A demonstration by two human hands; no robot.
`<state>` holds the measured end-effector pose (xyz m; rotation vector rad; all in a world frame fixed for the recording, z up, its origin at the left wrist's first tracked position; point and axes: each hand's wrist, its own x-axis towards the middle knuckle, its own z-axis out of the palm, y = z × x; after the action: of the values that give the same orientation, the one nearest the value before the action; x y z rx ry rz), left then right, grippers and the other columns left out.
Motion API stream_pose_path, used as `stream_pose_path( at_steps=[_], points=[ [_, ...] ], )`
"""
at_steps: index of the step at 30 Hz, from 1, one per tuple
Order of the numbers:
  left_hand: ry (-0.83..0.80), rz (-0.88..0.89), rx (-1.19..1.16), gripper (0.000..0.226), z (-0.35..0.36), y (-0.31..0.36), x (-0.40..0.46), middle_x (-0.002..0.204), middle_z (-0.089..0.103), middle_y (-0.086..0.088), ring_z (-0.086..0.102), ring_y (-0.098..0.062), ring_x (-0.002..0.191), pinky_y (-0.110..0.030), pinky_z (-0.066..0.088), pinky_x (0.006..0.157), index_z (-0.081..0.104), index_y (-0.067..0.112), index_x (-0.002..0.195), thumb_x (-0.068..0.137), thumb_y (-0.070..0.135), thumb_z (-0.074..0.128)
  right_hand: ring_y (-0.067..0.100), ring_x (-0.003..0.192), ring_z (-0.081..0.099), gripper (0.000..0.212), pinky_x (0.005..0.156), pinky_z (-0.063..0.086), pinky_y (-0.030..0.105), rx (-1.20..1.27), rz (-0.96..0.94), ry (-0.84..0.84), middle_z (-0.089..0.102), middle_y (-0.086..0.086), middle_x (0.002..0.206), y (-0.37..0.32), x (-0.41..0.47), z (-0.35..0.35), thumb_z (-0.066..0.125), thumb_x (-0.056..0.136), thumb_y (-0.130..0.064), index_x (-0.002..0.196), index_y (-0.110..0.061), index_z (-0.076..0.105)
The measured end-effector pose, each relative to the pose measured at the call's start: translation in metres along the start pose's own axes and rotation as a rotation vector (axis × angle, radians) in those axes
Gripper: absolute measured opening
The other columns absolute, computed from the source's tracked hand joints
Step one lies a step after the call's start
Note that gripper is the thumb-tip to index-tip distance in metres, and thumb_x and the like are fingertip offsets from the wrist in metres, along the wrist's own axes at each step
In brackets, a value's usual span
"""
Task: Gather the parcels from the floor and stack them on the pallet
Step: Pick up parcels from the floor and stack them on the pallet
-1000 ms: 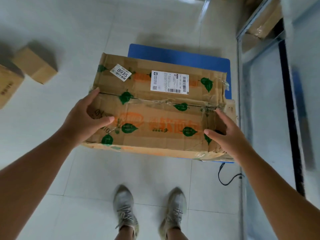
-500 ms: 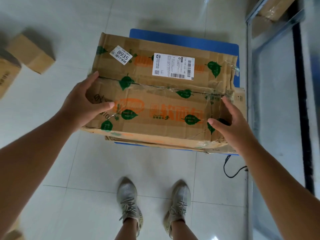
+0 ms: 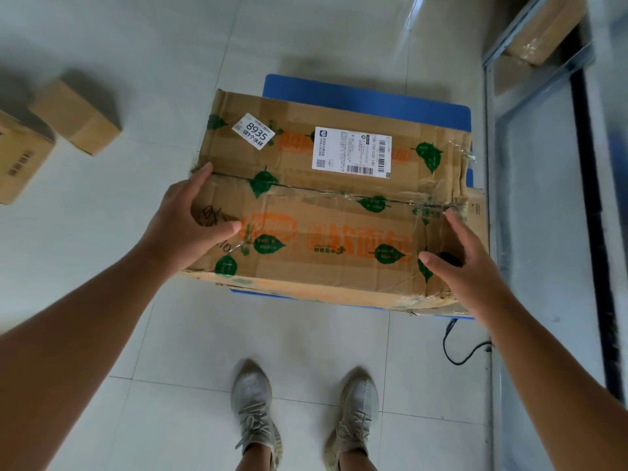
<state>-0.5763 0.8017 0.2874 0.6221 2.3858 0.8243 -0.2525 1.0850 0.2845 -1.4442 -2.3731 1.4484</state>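
A large cardboard parcel (image 3: 326, 212), printed with green leaves and bearing a white shipping label (image 3: 351, 151), lay on the blue pallet (image 3: 367, 96), over another flattened box (image 3: 475, 212). The left hand (image 3: 183, 229) rested against its left end, fingers straight and thumb across the top. The right hand (image 3: 465, 266) was spread open at the right end. Two smaller parcels (image 3: 76, 115) sat on the tiled floor (image 3: 136, 45), well apart to the left.
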Motion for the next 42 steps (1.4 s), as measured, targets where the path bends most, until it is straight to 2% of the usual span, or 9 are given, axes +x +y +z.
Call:
stream_pose_path(
  at_steps=[6,12,18,20,23,27,34,38,42],
  points=[
    [0.041,0.066,0.116,0.097,-0.007,0.016,-0.005,0.176,0.004,0.0,0.019,-0.035,0.16,-0.06,0.033,0.123,0.031,0.032,0.164,0.084,0.041,0.085,0.025,0.16,0.013,0.087,0.124,0.019,0.061,-0.169,0.012,0.021,0.005,-0.005,0.174,-0.025,-0.007,-0.009,0.074,0.091,-0.045,0.159,-0.051,0.02],
    [0.145,0.279,-0.101,0.078,-0.056,0.09,-0.034,0.171,0.026,0.009,0.034,-0.011,0.151,-0.045,0.042,0.118,0.039,0.04,0.158,0.091,0.035,0.079,0.009,0.158,0.018,0.083,0.126,0.023,0.054,-0.145,-0.269,0.064,0.013,-0.021,0.17,-0.128,-0.047,-0.032,0.072,0.089,-0.052,0.157,-0.053,0.023],
    [0.175,0.485,-0.291,0.072,-0.149,0.194,-0.091,0.166,0.033,0.024,0.037,0.007,0.146,-0.032,0.043,0.114,0.038,0.058,0.151,0.092,0.043,0.076,-0.02,0.142,0.026,0.077,0.126,0.026,0.035,0.048,-0.48,0.03,0.024,-0.045,0.156,-0.278,-0.122,-0.081,0.069,0.076,-0.062,0.135,-0.081,0.025],
    [0.205,0.543,-0.343,0.071,-0.188,0.224,-0.118,0.163,0.036,0.027,0.038,0.008,0.147,-0.033,0.044,0.114,0.038,0.064,0.146,0.09,0.044,0.076,-0.015,0.146,0.028,0.079,0.124,0.027,0.033,0.128,-0.588,0.026,0.028,-0.04,0.158,-0.321,-0.152,-0.101,0.071,0.08,-0.06,0.147,-0.069,0.029],
    [0.294,0.614,-0.364,0.072,-0.248,0.258,-0.16,0.161,0.04,0.026,0.04,0.006,0.147,-0.034,0.045,0.115,0.039,0.052,0.153,0.092,0.045,0.075,-0.002,0.154,0.025,0.082,0.126,0.027,0.039,0.198,-0.805,0.015,0.03,-0.029,0.164,-0.38,-0.197,-0.128,0.072,0.086,-0.053,0.157,-0.048,0.032],
    [0.431,0.659,-0.459,0.069,-0.323,0.284,-0.224,0.16,0.046,0.018,0.044,-0.002,0.148,-0.039,0.046,0.114,0.044,0.05,0.151,0.087,0.053,0.071,0.008,0.157,0.025,0.079,0.125,0.03,0.038,0.244,-1.05,-0.033,0.03,-0.023,0.166,-0.452,-0.246,-0.154,0.067,0.088,-0.063,0.156,-0.048,0.032],
    [0.77,0.683,-0.48,0.067,-0.387,0.301,-0.354,0.155,0.052,0.016,0.047,-0.012,0.148,-0.049,0.047,0.115,0.049,0.038,0.15,0.087,0.041,0.072,0.001,0.154,0.028,0.087,0.123,0.032,0.032,0.286,-1.291,-0.228,0.032,-0.024,0.165,-0.522,-0.296,-0.168,0.065,0.084,-0.073,0.159,-0.044,0.03],
    [0.981,0.605,-0.468,0.065,-0.396,0.295,-0.435,0.154,0.053,0.022,0.048,-0.007,0.147,-0.04,0.048,0.111,0.049,0.039,0.148,0.087,0.042,0.07,-0.001,0.153,0.029,0.091,0.121,0.037,0.036,0.285,-1.372,-0.411,0.031,-0.026,0.165,-0.539,-0.322,-0.158,0.065,0.08,-0.076,0.158,-0.046,0.03],
    [1.121,0.516,-0.399,0.068,-0.386,0.286,-0.514,0.154,0.053,0.024,0.046,-0.006,0.148,-0.033,0.047,0.11,0.047,0.036,0.151,0.087,0.041,0.07,-0.004,0.151,0.031,0.084,0.124,0.032,0.037,0.303,-1.427,-0.586,0.032,-0.03,0.163,-0.546,-0.351,-0.136,0.075,0.081,-0.058,0.153,-0.052,0.032]
  ],
)
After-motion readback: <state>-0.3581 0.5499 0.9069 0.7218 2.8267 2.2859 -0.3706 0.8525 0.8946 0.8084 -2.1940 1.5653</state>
